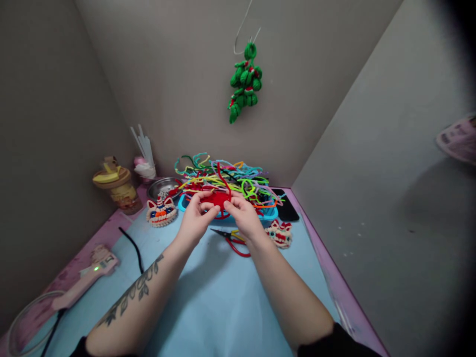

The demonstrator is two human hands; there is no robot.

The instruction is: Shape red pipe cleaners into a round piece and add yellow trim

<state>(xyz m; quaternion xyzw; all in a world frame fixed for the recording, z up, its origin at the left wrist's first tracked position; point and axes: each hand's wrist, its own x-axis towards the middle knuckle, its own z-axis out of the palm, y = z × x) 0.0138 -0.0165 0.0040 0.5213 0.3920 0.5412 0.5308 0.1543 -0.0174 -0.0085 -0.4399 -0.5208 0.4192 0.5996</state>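
Between my two hands is a flat red piece of pipe cleaners (215,199), with one red stem standing up from it and a loop hanging below. My left hand (197,213) pinches its left side, thumb in front. My right hand (240,210) grips the right side between thumb and fingers. Under the hands, scissors (238,243) with red handles lie on the blue table cover. Just behind, a blue basket (273,214) is heaped with coloured pipe cleaners (253,173). Two animal-face ornaments (161,212) (279,234) lie left and right of the hands.
At the left lies a pink glue gun (87,282) with a green light and cables. A metal bowl of small beads (163,187), a cup (122,191) and white sticks (145,146) stand behind. A black phone (288,208) rests right. A green ornament (246,82) hangs from the wall.
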